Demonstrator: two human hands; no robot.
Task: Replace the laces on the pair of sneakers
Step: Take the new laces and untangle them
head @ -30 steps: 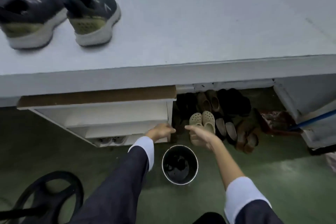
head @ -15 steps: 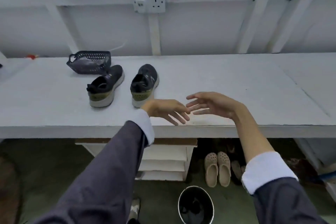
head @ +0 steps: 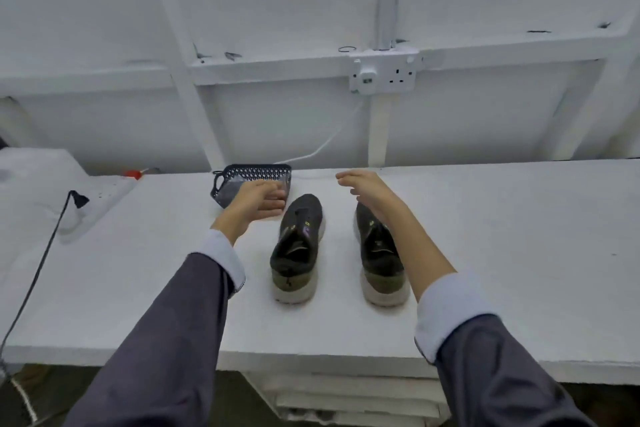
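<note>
Two dark sneakers with olive heels and white soles stand on the white bench (head: 485,270), heels toward me: the left sneaker (head: 298,246) and the right sneaker (head: 379,253). I see no laces in them. A dark perforated basket (head: 252,177) sits just behind the left sneaker. My left hand (head: 258,199) hovers with relaxed fingers in front of the basket, left of the left sneaker's toe. My right hand (head: 367,185) reaches over the right sneaker's toe, fingers loosely extended, holding nothing. My right forearm hides part of that shoe.
A white wall socket (head: 384,73) with a white cable is on the wall behind. A white power strip (head: 104,198) and a black cord (head: 41,263) lie at the bench's left. A red-handled tool (head: 136,173) rests at the back left. White shelves (head: 346,399) sit below the bench.
The view rose from the floor and bin under the bench to the benchtop. Both hands moved up and forward, from below the bench to over the sneakers and basket.
</note>
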